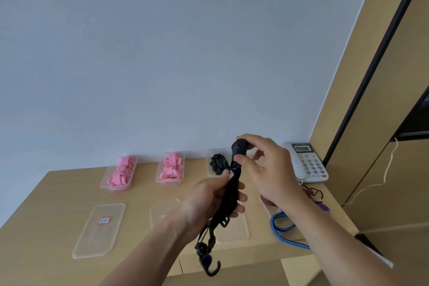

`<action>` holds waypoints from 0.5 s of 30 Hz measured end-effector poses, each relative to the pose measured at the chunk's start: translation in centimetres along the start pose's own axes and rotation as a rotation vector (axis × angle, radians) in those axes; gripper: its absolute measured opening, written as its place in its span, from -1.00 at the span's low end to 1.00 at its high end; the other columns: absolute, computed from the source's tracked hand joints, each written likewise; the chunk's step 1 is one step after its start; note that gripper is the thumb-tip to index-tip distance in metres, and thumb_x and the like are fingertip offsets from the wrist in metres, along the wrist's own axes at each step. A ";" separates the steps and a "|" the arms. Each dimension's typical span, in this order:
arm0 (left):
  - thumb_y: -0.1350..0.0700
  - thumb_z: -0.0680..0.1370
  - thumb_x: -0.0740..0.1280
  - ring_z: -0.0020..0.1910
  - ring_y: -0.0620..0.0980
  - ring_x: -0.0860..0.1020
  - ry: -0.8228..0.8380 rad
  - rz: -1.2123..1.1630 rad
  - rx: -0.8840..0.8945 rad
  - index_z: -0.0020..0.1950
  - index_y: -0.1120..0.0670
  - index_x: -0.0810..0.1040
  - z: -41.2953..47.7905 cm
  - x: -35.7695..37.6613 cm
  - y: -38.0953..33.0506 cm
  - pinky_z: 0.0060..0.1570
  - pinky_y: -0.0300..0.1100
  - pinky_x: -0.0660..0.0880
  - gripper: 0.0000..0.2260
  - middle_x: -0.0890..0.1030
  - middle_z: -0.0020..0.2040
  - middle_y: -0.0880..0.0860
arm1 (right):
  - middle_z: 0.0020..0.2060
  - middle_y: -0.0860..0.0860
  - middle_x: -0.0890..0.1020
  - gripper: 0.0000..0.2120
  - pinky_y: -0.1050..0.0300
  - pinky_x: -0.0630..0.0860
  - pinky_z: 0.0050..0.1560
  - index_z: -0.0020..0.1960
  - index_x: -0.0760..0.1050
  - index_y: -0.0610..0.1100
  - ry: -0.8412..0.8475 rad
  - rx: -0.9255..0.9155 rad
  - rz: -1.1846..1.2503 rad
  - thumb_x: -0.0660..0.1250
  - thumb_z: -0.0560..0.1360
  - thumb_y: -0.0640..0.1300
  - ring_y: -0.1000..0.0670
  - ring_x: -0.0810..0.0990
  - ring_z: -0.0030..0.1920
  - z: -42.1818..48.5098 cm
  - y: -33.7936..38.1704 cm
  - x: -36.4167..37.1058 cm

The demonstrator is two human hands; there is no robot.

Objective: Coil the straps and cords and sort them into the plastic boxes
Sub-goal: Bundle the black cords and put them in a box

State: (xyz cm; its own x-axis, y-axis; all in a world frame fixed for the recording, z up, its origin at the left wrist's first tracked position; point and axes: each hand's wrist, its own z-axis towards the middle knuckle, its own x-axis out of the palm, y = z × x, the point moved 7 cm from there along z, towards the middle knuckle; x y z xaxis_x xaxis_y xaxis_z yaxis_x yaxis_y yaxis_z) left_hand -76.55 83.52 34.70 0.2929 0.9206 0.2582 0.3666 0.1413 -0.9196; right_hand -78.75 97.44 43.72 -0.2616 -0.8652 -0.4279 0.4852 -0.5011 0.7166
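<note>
On the long pale wooden table [58, 193], the clear plastic box holding coiled black cords [214, 165] sits at the far edge, just beyond both hands. The black elastic cord with hooks [228, 197] hangs between them, its long axis running near-vertical, hook end dangling low. The right hand [267, 169] pinches its rolled top and is nearer the box; the left hand [213, 202] grips the middle.
</note>
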 end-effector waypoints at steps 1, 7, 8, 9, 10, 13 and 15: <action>-0.14 0.69 0.20 -0.07 0.21 0.68 -0.001 -0.018 -0.002 0.21 0.28 0.63 0.2 -0.1 -0.1 0.05 0.07 0.62 -0.51 0.71 -0.01 0.21 | -0.06 0.13 0.68 -0.70 0.25 0.49 -0.07 0.09 0.64 0.00 -0.019 -0.073 -0.032 0.53 0.41 -0.26 0.09 0.56 -0.13 -0.2 0.6 0.0; -0.13 0.64 0.32 -0.03 0.16 0.68 0.017 -0.263 0.108 0.12 0.09 0.74 0.7 -0.9 -2.0 -0.02 0.03 0.63 -0.66 0.70 0.04 0.14 | 0.10 -0.09 0.67 -0.57 0.09 0.55 0.12 0.10 0.68 -0.24 -0.059 -0.427 -0.192 0.48 0.29 -0.54 -0.09 0.66 0.05 -2.8 2.8 0.8; -0.10 0.64 0.34 -0.04 0.12 0.68 0.026 -0.269 0.133 0.12 0.07 0.74 0.7 -1.0 -2.4 -0.03 0.02 0.63 -0.70 0.71 0.04 0.13 | 0.13 -0.11 0.66 -0.58 0.08 0.55 0.12 0.11 0.68 -0.24 -0.046 -0.443 -0.212 0.51 0.30 -0.51 -0.11 0.66 0.04 -3.2 2.9 0.9; -0.07 0.63 0.35 -0.04 0.10 0.68 0.036 -0.266 0.158 0.13 0.07 0.73 0.7 -1.0 -2.8 -0.04 0.00 0.62 -0.73 0.71 0.05 0.13 | 0.16 -0.11 0.65 -0.61 0.07 0.55 0.12 0.13 0.67 -0.24 -0.023 -0.451 -0.221 0.54 0.32 -0.44 -0.12 0.66 0.05 -3.6 3.0 1.1; -0.05 0.62 0.36 -0.03 0.08 0.67 0.045 -0.260 0.178 0.15 0.08 0.72 0.7 -1.1 -3.0 -0.06 0.00 0.61 -0.73 0.71 0.09 0.14 | 0.18 -0.10 0.65 -0.65 0.07 0.55 0.11 0.14 0.67 -0.24 0.006 -0.456 -0.219 0.55 0.36 -0.36 -0.12 0.64 0.05 -3.9 3.2 1.2; -0.01 0.64 0.32 0.01 0.11 0.63 0.056 -0.223 0.192 0.21 0.16 0.68 0.6 -0.9 -3.1 -0.04 0.00 0.59 -0.70 0.68 0.16 0.19 | 0.11 -0.03 0.68 -0.77 0.08 0.55 0.08 0.08 0.71 -0.18 0.027 -0.376 -0.081 0.49 0.43 -0.27 -0.03 0.63 0.04 -3.7 3.1 0.8; 0.01 0.65 0.29 -0.03 0.13 0.59 0.057 -0.205 0.187 0.26 0.23 0.63 0.6 -0.6 -3.0 -0.05 0.00 0.57 -0.66 0.65 0.14 0.21 | -0.01 0.10 0.70 -0.74 0.13 0.55 0.03 0.05 0.71 -0.10 0.020 -0.155 0.101 0.53 0.36 -0.22 0.07 0.63 0.00 -2.8 2.2 0.2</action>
State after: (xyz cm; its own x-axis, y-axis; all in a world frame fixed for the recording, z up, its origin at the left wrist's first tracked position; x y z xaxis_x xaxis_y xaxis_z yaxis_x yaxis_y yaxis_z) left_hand -78.40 82.75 37.16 0.2804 0.8450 0.4554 0.2550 0.3918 -0.8840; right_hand -75.38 96.25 43.69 -0.1893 -0.9097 -0.3696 0.6317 -0.4010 0.6634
